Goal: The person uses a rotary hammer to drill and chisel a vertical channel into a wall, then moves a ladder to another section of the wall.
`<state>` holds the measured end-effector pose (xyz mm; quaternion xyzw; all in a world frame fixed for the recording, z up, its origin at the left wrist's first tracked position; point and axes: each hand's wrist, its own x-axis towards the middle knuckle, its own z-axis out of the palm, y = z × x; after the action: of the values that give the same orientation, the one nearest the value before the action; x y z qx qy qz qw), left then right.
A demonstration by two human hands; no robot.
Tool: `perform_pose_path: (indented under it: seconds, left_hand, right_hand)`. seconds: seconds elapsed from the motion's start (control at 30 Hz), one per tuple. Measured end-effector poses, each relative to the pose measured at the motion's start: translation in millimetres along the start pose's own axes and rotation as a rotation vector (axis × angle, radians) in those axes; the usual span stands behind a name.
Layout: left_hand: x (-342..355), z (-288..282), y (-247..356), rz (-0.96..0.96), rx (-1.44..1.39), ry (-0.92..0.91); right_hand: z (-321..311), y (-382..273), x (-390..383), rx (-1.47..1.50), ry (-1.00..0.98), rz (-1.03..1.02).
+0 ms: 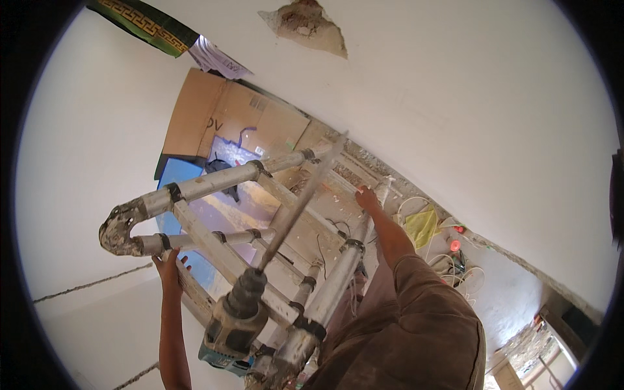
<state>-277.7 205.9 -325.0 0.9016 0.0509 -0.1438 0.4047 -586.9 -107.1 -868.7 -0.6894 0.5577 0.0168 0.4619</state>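
Observation:
A folding metal ladder with dusty round tubes, flat rungs and dark joint bands stands in front of me. My left hand is closed on its left side, just below the curved, plaster-smeared end. My right hand grips the ladder farther off, to the right, with that arm stretched out. Across the near part of the ladder rests a teal and grey rotary hammer, held by neither hand. Its long steel bit points up and away toward the wall. The ladder partly hides the fingers of both hands.
Flattened cardboard and blue sheets cover the floor beyond the ladder. To the right lie a yellow bag and loose white cable. The white wall has a broken hole; rubble lines its base.

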Motion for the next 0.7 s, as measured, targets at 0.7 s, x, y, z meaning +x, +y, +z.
perform_pose_path:
  seconds: [0.7]
  left_hand:
    - [-10, -8, -3, 0.076, 0.069, 0.155]
  right_hand:
    - [4, -28, 45, -0.036, -0.532, 0.067]
